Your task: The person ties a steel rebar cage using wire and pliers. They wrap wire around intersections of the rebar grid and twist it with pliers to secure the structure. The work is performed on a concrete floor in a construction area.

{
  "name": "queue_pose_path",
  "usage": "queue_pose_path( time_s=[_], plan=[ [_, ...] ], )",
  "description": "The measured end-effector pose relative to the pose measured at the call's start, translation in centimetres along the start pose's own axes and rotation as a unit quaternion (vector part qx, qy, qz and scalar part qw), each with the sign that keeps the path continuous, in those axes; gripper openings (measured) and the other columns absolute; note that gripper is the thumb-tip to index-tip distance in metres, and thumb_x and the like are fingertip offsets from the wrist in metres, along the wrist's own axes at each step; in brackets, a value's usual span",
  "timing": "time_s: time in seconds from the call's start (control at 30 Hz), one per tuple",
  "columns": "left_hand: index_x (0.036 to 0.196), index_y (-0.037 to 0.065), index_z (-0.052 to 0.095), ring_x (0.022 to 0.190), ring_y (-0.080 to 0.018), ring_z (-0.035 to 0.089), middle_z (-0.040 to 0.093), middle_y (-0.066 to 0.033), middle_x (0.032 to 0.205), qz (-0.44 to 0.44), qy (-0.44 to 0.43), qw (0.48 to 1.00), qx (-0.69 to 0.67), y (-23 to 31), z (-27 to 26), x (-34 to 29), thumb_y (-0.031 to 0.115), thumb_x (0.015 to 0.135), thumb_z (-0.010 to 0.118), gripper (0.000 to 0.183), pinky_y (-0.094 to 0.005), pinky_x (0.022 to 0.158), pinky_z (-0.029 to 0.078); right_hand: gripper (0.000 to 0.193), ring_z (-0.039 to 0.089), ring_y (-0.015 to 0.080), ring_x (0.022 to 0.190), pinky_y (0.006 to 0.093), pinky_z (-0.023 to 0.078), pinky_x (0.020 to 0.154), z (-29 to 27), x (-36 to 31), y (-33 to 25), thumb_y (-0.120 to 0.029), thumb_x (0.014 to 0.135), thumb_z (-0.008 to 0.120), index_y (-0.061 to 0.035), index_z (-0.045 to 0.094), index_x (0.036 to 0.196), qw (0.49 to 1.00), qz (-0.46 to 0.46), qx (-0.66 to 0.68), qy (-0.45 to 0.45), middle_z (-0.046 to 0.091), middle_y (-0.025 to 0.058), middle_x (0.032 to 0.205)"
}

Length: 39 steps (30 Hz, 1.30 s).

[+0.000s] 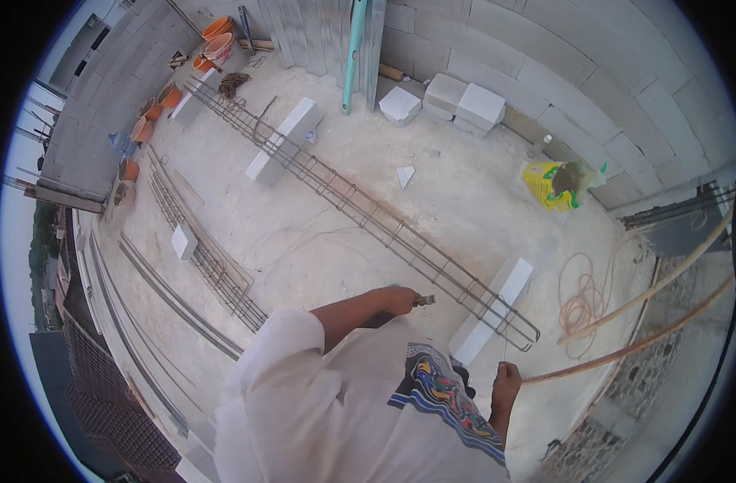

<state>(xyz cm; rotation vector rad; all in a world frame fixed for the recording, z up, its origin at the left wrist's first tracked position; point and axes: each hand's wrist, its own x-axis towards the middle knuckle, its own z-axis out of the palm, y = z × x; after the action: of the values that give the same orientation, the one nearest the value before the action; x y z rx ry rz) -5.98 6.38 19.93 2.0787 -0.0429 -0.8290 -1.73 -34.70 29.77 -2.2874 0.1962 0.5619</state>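
Long grey steel rebar cage (352, 196) runs far-left to near-right, near end by curled right hand (507, 380), seemingly pinching thin wire (506, 351); left hand (399, 300) grips short metal tool (424, 300)

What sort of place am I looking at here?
Most likely a building site: bare block walls, a steel rebar cage resting across white blocks, and orange buckets along one side.

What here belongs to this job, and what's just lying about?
Seemingly in the job: long dark steel-rod cage; two long white blocks beneath; short metal tool, left hand.

Lying about: orange plastic buckets; yellow-green plastic bag; white triangular piece.
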Motion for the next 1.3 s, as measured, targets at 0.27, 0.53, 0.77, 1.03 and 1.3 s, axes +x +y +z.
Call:
queue_pose_path(
  time_s=[0.27, 0.53, 0.77, 1.03, 1.3],
  plan=[
    [0.112, -0.001, 0.063, 0.108, -0.0405, 0.063, 0.066, -0.0255, 0.114, -0.357, 0.196, 0.908, -0.097, -15.9, 1.5, -15.0, 0.012, 0.083, 0.051, 0.034, -0.0476, 0.092, 0.051, 0.028, 0.040, 0.0090, 0.052, 0.0298, 0.034, 0.048, -1.6, 5.9, -3.2, -0.024, 0.094, 0.061, 0.0029, 0.066, 0.087, 0.995, -0.070, -0.013, 0.068, 0.048, -0.0004, 0.060],
    [0.116, -0.007, 0.062, 0.098, -0.0376, 0.069, 0.066, -0.0282, 0.111, -0.539, 0.212, 0.735, -0.352, -12.9, 7.2, -22.2, 0.012, 0.084, 0.050, 0.039, -0.0465, 0.084, 0.055, 0.019, 0.060, 0.0208, 0.062, 0.0387, 0.048, 0.056, -0.2, 5.3, 1.0, -0.016, 0.086, 0.061, 0.0010, 0.066, 0.092, 0.957, 0.151, -0.183, -0.166, 0.064, 0.0122, 0.074],
    [0.109, -0.007, 0.067, 0.094, -0.0424, 0.069, 0.069, -0.0246, 0.104, -0.434, 0.090, 0.893, -0.079, -16.2, 27.9, -24.9, 0.018, 0.085, 0.057, 0.036, -0.0597, 0.069, 0.058, 0.010, 0.053, 0.0154, 0.049, 0.0304, 0.039, 0.041, -1.8, 14.0, 0.8, -0.014, 0.085, 0.061, -0.0051, 0.064, 0.088, 0.909, 0.205, -0.213, -0.294, 0.056, 0.0057, 0.064],
    [0.102, 0.002, 0.073, 0.086, -0.0328, 0.072, 0.071, -0.0177, 0.098, -0.446, 0.325, 0.594, -0.585, -6.7, 31.6, -25.4, 0.026, 0.084, 0.069, 0.030, -0.0483, 0.075, 0.059, 0.015, 0.048, 0.0152, 0.044, 0.0293, 0.033, 0.036, 1.0, 27.1, -5.1, -0.015, 0.085, 0.061, -0.0012, 0.062, 0.093, 0.944, 0.085, -0.106, -0.302, 0.054, 0.0062, 0.063],
    [0.103, -0.003, 0.069, 0.079, -0.0312, 0.072, 0.069, -0.0176, 0.101, -0.461, 0.274, 0.669, -0.515, -8.0, 29.9, -31.4, 0.026, 0.086, 0.063, 0.034, -0.0490, 0.063, 0.062, 0.018, 0.048, 0.0134, 0.044, 0.0277, 0.033, 0.035, 13.5, 21.0, -13.2, -0.017, 0.088, 0.061, -0.0013, 0.064, 0.095, 0.916, 0.043, -0.189, -0.352, 0.055, 0.0051, 0.063]
  ],
)
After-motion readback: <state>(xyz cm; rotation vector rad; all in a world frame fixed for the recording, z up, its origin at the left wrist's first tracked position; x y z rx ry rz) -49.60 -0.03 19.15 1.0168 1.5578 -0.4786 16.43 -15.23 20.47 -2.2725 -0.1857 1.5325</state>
